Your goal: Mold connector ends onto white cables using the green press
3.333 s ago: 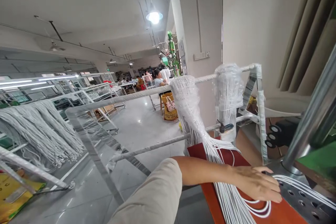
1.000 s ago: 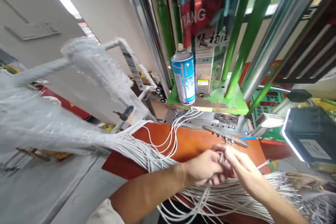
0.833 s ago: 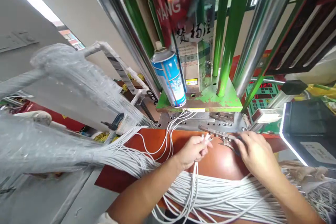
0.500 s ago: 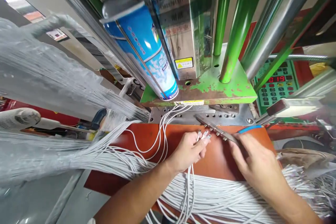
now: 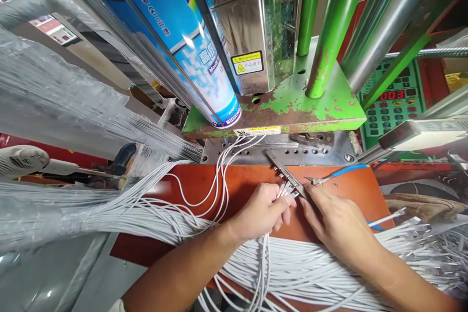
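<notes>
Several white cable connectors stick up from the closed fingers of my left hand, their cables hanging down below it. My right hand grips a flat metal bar that carries small metal pins along its edge. The bar slants up and left, its lower part right beside the connectors. Behind my right fingers, blue-handled pliers lie on the brown board. A thick bundle of white cables crosses the board beneath both hands.
A green press plate stands above a steel base, with cables running under it. A blue spray can stands on the plate's left. The control panel is at the right, beyond steel rods. Loose connector ends pile up at the right.
My right hand and the bar have moved left and down, closer to the connectors. The pliers show more fully now. The view has shifted closer to the press, and the panel's red digits differ.
</notes>
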A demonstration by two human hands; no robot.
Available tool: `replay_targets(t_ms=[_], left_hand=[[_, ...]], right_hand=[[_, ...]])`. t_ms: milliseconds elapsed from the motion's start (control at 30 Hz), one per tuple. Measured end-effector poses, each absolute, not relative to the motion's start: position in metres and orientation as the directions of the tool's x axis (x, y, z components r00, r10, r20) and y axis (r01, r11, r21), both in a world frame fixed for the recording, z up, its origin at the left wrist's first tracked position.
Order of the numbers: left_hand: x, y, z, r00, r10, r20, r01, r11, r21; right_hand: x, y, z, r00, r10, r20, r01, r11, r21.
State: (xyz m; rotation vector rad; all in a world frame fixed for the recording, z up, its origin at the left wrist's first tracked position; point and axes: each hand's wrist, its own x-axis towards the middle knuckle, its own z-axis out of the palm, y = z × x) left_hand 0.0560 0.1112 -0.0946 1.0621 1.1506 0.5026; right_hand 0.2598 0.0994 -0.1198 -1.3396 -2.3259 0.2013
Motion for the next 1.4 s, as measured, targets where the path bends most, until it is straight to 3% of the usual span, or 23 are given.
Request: replay_targets(t_ms=[100,233,400,600,733,933,1167,1400], left_hand=[[0.056,0.111,-0.101,0.33,0.813,-0.481,0.202,0.436,0.877],[0.052,0.118,-0.102,0.421,0.795,-0.436,0.178,0.399,0.9],[0.042,0.125,-0.095,0.234,0.941,-0.244,0.23,0.19,0.954],[0.044,0.123,-0.096,0.277,0.879,-0.388,0.264,0.319,0.91],[0.046,0.124,-0.095,0.302,0.863,-0.404,0.21,0.354,0.912],[0.047,0.124,-0.093,0.287,0.861,-0.419,0.166,0.386,0.908],[0.051,0.12,-0.097,0.267,0.874,-0.407,0.155,0.378,0.913],[0.052,0.123,-0.099,0.271,0.874,-0.403,0.137,0.379,0.915]], right_hand=[[0.26,0.101,-0.12,-0.453,0.838,0.304,0.759,0.541,-0.363],[0.261,0.102,-0.116,-0.398,0.861,0.316,0.721,0.507,-0.473],[0.263,0.101,-0.113,-0.295,0.907,0.301,0.668,0.421,-0.613],[0.261,0.102,-0.118,-0.358,0.887,0.292,0.694,0.462,-0.552],[0.26,0.103,-0.12,-0.401,0.86,0.315,0.705,0.509,-0.493],[0.26,0.103,-0.12,-0.342,0.885,0.317,0.716,0.464,-0.522],[0.261,0.102,-0.118,-0.421,0.828,0.371,0.697,0.557,-0.452],[0.263,0.105,-0.119,-0.45,0.828,0.334,0.661,0.56,-0.499]])
